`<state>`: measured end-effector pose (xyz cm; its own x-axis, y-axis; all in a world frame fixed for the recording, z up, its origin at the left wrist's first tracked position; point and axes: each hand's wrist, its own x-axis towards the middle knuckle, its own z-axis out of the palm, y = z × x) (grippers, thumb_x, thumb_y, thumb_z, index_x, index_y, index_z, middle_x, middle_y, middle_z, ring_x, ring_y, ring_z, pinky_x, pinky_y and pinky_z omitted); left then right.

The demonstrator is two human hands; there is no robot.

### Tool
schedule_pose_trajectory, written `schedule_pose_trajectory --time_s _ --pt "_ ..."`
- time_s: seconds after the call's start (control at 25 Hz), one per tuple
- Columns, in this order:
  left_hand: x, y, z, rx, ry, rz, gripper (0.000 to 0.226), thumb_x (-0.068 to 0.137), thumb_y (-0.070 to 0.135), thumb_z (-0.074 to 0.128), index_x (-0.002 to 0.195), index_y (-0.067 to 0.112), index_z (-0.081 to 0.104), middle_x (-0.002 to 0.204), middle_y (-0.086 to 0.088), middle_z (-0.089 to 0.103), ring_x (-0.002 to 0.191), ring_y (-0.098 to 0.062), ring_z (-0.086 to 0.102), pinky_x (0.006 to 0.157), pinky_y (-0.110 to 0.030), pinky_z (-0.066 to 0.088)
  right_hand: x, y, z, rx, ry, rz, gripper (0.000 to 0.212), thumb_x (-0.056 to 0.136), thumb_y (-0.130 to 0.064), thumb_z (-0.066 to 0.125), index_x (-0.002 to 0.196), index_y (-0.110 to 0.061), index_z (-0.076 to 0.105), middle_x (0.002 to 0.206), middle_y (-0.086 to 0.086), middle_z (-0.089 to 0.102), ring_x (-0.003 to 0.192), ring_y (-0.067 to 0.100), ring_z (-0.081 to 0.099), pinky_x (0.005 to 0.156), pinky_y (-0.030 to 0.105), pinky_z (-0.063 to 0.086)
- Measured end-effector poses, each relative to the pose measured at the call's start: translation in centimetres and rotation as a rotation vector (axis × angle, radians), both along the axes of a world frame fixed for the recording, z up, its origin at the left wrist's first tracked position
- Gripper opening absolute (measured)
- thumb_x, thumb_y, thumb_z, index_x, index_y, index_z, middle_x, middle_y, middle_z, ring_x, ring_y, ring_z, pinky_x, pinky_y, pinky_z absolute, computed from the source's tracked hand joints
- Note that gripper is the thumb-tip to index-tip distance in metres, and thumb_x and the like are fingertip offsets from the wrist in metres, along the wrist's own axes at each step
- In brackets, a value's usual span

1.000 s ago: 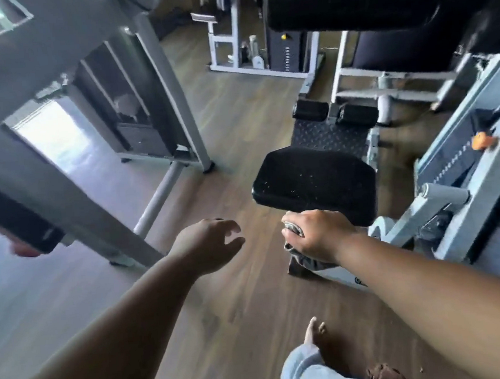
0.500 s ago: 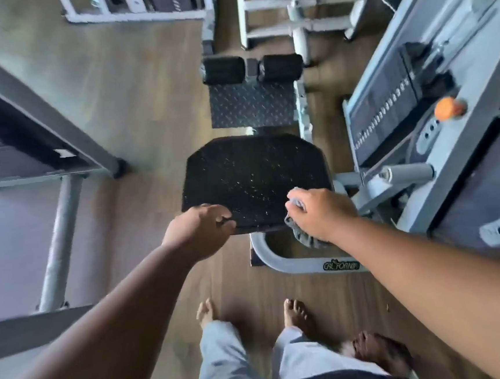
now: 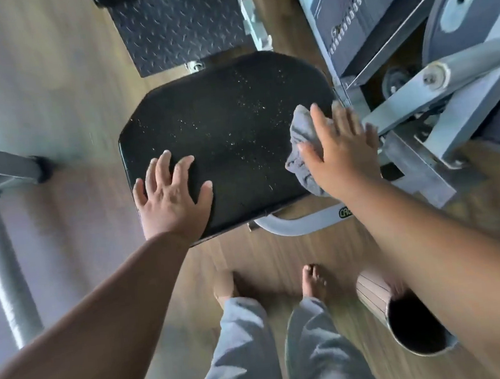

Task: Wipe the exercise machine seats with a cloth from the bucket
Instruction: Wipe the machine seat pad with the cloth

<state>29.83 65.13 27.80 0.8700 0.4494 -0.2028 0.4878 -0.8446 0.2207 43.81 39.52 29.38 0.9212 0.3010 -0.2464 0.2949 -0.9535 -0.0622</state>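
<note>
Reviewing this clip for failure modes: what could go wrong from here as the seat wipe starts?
1. The cloth is bunched under the right hand at the seat edge; a sweep may miss the specks mid-seat.
2. The right hand sits close to the machine's metal arm; a wide stroke could knock it.
3. The left hand rests flat on the unwiped seat, so that patch may get skipped.

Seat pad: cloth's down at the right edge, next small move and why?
Probably sweep the right hand leftward, dragging the grey cloth across the seat pad. Pale specks cover the pad's middle, unwiped, and the left hand lies flat on the near left corner, bracing it.
</note>
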Motion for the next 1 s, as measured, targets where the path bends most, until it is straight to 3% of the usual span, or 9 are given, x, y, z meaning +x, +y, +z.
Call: schedule_pose_trajectory --time_s 0.16,0.36,0.48,0.56,0.68,0.76,0.84,1.0 --pt "0.0 -0.1 -0.4 0.040 -0.073 0.024 0.054 0.085 0.057 0.044 0.135 0.036 0.047 0.155 0.000 0.034 0.146 -0.022 0.024 0.119 -0.049 0.018 -1.5 -0.8 -1.0 0.009 -0.021 0.179 0.064 0.097 -0.058 0.020 0.156 -0.035 0.024 0.165 0.006 0.024 0.151 0.033 0.020 0.119 0.056 0.013" --pt "0.1 -0.4 -0.9 0.046 -0.121 0.050 0.051 0.084 0.053 0.050 0.132 0.035 0.050 0.152 0.001 0.038 0.144 -0.023 0.028 0.117 -0.048 0.020 0.5 3.6 -1.9 0.039 -0.048 0.100 0.066 0.097 -0.055 0.023 0.157 -0.027 0.022 0.166 0.007 0.019 0.152 0.032 0.016 0.120 0.056 0.012" --pt "0.2 -0.4 -0.8 0.074 -0.132 0.042 0.051 0.084 0.053 0.050 0.131 0.035 0.050 0.150 0.001 0.040 0.142 -0.024 0.031 0.116 -0.048 0.021 -2.4 3.4 -2.1 0.096 -0.037 0.498 0.068 0.096 -0.056 0.034 0.155 -0.022 0.032 0.163 0.006 0.028 0.149 0.031 0.026 0.118 0.054 0.017" --pt "0.1 -0.4 -0.8 0.086 -0.138 0.049 0.051 0.084 0.053 0.050 0.132 0.035 0.051 0.150 0.002 0.040 0.141 -0.024 0.031 0.115 -0.047 0.021 -1.2 0.9 -2.2 0.085 -0.019 0.636 0.064 0.098 -0.052 0.033 0.155 -0.022 0.035 0.162 0.004 0.031 0.148 0.029 0.030 0.117 0.052 0.021" --pt "0.3 -0.6 -0.7 0.079 -0.134 0.055 0.052 0.083 0.053 0.050 0.132 0.035 0.051 0.151 0.002 0.040 0.142 -0.024 0.030 0.115 -0.046 0.019 2.5 -0.8 -2.1 0.019 -0.008 0.438 0.064 0.098 -0.050 0.022 0.157 -0.026 0.024 0.165 0.003 0.022 0.151 0.029 0.021 0.120 0.051 0.014" --pt "0.2 -0.7 -0.7 0.086 -0.134 0.058 0.053 0.083 0.053 0.050 0.132 0.035 0.050 0.151 0.002 0.040 0.142 -0.024 0.030 0.115 -0.046 0.018 4.4 0.9 -2.3 -0.006 0.030 0.241 0.065 0.098 -0.052 0.016 0.159 -0.030 0.010 0.168 0.002 0.008 0.154 0.027 0.006 0.122 0.051 0.004" --pt "0.1 -0.7 -0.8 0.092 -0.136 0.057 0.053 0.083 0.053 0.049 0.132 0.035 0.050 0.150 0.002 0.040 0.141 -0.024 0.031 0.115 -0.046 0.018 3.6 4.4 -2.1 0.025 0.038 0.153 0.066 0.097 -0.054 0.018 0.158 -0.030 0.009 0.168 0.004 0.006 0.154 0.027 0.003 0.122 0.052 0.003" --pt "0.2 -0.6 -0.7 0.096 -0.138 0.043 0.052 0.084 0.053 0.049 0.133 0.035 0.050 0.150 0.001 0.040 0.141 -0.024 0.032 0.115 -0.047 0.019 -2.3 5.0 -1.7 0.134 0.055 0.542 0.067 0.094 -0.056 0.028 0.155 -0.028 0.030 0.164 0.005 0.025 0.150 0.030 0.022 0.119 0.052 0.011"
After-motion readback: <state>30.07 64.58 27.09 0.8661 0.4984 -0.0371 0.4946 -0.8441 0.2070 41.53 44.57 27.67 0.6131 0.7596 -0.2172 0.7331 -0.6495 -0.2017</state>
